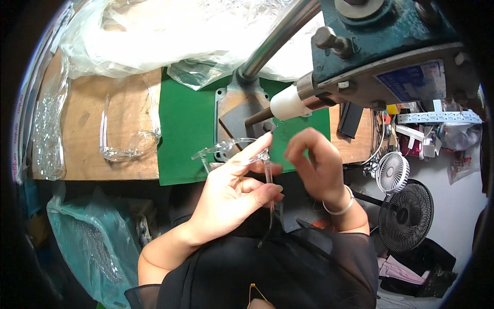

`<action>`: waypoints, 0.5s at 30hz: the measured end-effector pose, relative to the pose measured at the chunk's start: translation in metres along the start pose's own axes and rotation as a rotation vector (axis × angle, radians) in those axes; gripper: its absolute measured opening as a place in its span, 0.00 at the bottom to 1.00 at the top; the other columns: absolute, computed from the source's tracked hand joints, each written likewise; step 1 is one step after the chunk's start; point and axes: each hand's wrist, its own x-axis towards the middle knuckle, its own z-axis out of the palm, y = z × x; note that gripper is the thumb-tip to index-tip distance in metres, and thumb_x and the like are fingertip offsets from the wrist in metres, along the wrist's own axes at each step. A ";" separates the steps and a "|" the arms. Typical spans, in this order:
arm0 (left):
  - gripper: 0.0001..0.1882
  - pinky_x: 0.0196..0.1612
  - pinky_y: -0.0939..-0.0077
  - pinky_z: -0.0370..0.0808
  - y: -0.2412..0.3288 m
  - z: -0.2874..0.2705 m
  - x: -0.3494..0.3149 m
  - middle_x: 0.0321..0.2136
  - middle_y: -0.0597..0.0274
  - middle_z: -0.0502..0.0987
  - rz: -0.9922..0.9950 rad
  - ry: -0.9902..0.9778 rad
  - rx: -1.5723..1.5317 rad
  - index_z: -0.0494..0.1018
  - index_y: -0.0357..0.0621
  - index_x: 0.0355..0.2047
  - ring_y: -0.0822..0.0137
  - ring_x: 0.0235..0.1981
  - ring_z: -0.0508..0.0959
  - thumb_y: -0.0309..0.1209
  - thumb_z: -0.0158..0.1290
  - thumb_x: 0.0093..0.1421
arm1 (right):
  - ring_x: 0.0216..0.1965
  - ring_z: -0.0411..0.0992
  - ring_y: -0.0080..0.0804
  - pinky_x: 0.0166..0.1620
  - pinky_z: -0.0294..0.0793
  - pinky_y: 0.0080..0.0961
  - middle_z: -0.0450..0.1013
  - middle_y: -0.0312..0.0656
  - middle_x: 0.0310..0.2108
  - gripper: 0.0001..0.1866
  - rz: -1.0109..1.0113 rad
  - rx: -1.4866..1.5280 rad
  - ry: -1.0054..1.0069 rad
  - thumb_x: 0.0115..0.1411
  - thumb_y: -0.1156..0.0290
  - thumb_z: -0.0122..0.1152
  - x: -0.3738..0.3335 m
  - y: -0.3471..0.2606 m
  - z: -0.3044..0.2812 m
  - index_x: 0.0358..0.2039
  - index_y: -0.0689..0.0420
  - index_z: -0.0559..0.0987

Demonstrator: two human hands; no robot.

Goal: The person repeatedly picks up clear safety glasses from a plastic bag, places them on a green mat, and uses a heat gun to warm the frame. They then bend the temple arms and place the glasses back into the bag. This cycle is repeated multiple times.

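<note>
My left hand (226,201) is closed on a clear plastic eyeglass frame (268,177), gripping one temple between thumb and fingers. The front of the frame points toward the bench, its far side hanging over the edge of the green mat (185,149). Just to the right, my right hand (316,159) is raised with its fingers curled in toward the thumb, slightly smeared by motion. Anything in that pinch is too small or too blurred to make out. Beyond both hands, a bench press (381,56) reaches over its base plate (242,108), with a white sleeve (287,103) around its shaft.
More clear frames (128,149) lie on the wooden bench (82,108) at left, beside a plastic-wrapped bundle (49,123). Plastic sheeting (154,41) covers the back. At right are a dark phone (351,119), a white fan (392,172) and a black fan (405,215). A teal bag (87,226) sits lower left.
</note>
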 end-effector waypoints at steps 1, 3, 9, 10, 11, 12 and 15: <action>0.33 0.33 0.82 0.76 0.000 -0.001 0.002 0.47 0.54 0.64 -0.007 -0.044 0.001 0.53 0.37 0.58 0.70 0.30 0.78 0.17 0.52 0.53 | 0.26 0.68 0.29 0.31 0.68 0.21 0.69 0.39 0.25 0.06 -0.088 0.054 -0.036 0.50 0.78 0.60 0.003 -0.013 0.002 0.27 0.60 0.71; 0.34 0.33 0.84 0.74 0.000 -0.002 0.003 0.35 0.60 0.68 -0.019 -0.107 0.003 0.50 0.41 0.60 0.73 0.30 0.77 0.18 0.51 0.55 | 0.26 0.69 0.31 0.30 0.69 0.22 0.69 0.39 0.25 0.07 -0.118 0.026 -0.116 0.50 0.77 0.61 0.006 -0.017 0.005 0.27 0.59 0.71; 0.34 0.32 0.85 0.73 0.003 -0.003 -0.002 0.27 0.65 0.69 -0.043 -0.134 -0.031 0.51 0.43 0.61 0.74 0.29 0.76 0.19 0.51 0.55 | 0.26 0.70 0.29 0.30 0.70 0.21 0.71 0.38 0.25 0.07 -0.194 0.057 -0.110 0.46 0.79 0.64 0.010 -0.016 0.006 0.25 0.58 0.75; 0.34 0.32 0.85 0.73 0.002 -0.004 -0.002 0.27 0.65 0.69 -0.033 -0.146 -0.039 0.51 0.43 0.61 0.75 0.29 0.76 0.19 0.51 0.55 | 0.27 0.70 0.29 0.30 0.70 0.21 0.71 0.38 0.25 0.07 -0.211 0.062 -0.121 0.45 0.79 0.64 0.011 -0.015 0.004 0.26 0.58 0.75; 0.34 0.32 0.85 0.73 0.000 -0.004 -0.002 0.27 0.66 0.68 -0.024 -0.157 -0.047 0.51 0.43 0.61 0.75 0.29 0.76 0.19 0.51 0.55 | 0.27 0.71 0.29 0.30 0.70 0.21 0.71 0.38 0.25 0.07 -0.227 0.067 -0.131 0.45 0.79 0.64 0.011 -0.014 0.003 0.26 0.58 0.76; 0.35 0.33 0.82 0.74 -0.001 -0.004 -0.003 0.26 0.64 0.70 -0.001 -0.135 -0.035 0.50 0.41 0.60 0.73 0.28 0.76 0.18 0.52 0.54 | 0.27 0.71 0.29 0.31 0.70 0.21 0.71 0.38 0.26 0.07 -0.218 0.104 -0.122 0.45 0.79 0.64 0.011 -0.012 0.005 0.26 0.58 0.76; 0.36 0.35 0.78 0.76 -0.004 0.000 -0.003 0.25 0.61 0.72 0.056 -0.103 0.001 0.50 0.37 0.60 0.69 0.27 0.77 0.18 0.53 0.52 | 0.28 0.71 0.28 0.31 0.70 0.21 0.72 0.38 0.26 0.07 -0.184 0.206 -0.092 0.46 0.79 0.65 0.007 -0.008 0.007 0.26 0.59 0.76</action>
